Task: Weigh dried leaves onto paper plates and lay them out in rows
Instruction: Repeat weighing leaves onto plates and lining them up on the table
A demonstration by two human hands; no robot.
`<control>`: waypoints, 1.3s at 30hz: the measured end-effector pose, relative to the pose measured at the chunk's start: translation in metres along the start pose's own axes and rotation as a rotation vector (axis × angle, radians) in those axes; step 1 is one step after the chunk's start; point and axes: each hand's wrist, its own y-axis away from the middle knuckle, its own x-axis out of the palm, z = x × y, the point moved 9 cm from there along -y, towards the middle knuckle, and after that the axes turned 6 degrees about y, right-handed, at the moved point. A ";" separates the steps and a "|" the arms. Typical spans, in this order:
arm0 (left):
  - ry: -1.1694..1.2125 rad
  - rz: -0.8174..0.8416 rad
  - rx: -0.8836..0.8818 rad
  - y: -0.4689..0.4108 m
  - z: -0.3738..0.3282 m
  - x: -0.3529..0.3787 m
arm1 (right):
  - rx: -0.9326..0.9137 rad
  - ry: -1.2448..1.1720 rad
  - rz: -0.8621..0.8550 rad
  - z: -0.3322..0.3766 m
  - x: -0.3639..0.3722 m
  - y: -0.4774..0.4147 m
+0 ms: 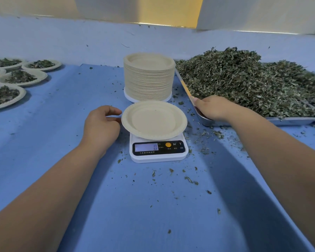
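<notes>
The left hand (100,124) is held beside the paper plate (154,120), fingers (113,110) loosely apart. The right hand (214,108) is laid in the dried leaves (244,84); its finger state cannot be told.

- Filled paper plates (42,76), upper left of the frame: the row is cut by the left edge, count uncertain.
- Metal tray (289,121), right: cut by the right edge; far rim buried under dried leaves (244,82).
- Right hand (213,108): fingertips hidden behind its own back at the tray corner; any hold not discernible.
- Left hand (100,122): contact with the empty plate (154,120) uncertain.
- Scale (157,155): platform hidden under that plate; print under the display too small to read.
- Plate stack (148,79): white base (130,99) mostly hidden, unidentifiable.
- Forearms: cut by the lower edge.
</notes>
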 end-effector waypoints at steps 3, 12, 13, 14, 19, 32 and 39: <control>0.000 0.007 0.021 0.000 -0.002 0.001 | -0.044 -0.012 -0.069 0.002 -0.005 0.008; 0.014 0.017 0.034 -0.001 -0.001 0.001 | 0.009 -0.004 -0.272 -0.040 -0.038 0.010; 0.016 0.021 0.033 -0.002 -0.001 0.002 | 0.031 0.011 -0.263 -0.048 -0.038 0.010; 0.017 0.026 0.034 -0.002 -0.001 0.003 | 0.060 0.049 -0.229 -0.054 -0.035 0.010; 0.000 0.030 0.050 -0.002 -0.003 0.004 | 0.182 0.210 0.106 -0.064 -0.003 0.006; 0.011 0.025 0.038 -0.002 -0.001 0.003 | 0.032 0.126 -0.284 -0.016 -0.036 0.011; 0.032 0.028 0.025 -0.001 -0.001 0.002 | 0.102 0.027 0.170 -0.005 0.015 0.005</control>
